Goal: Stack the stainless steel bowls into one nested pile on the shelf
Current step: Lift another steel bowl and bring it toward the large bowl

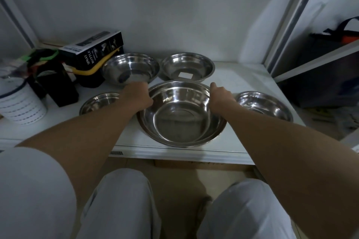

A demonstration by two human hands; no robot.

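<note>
We hold the large bowl (181,114) at the front middle of the shelf (252,83), our left hand (138,96) and right hand (220,97) each in a clenched grip on its rim, four smaller bowls (130,69) lying separate around it.

Both forearms are bare from the elbows down to the left hand (138,94) and the right hand (220,96), with no watch, ring or band visible. A loose, pale grey-white short sleeve (33,190) fills the lower left of the frame. Trousers (124,205) of the same pale, softly creased fabric cover both legs along the bottom edge.
</note>
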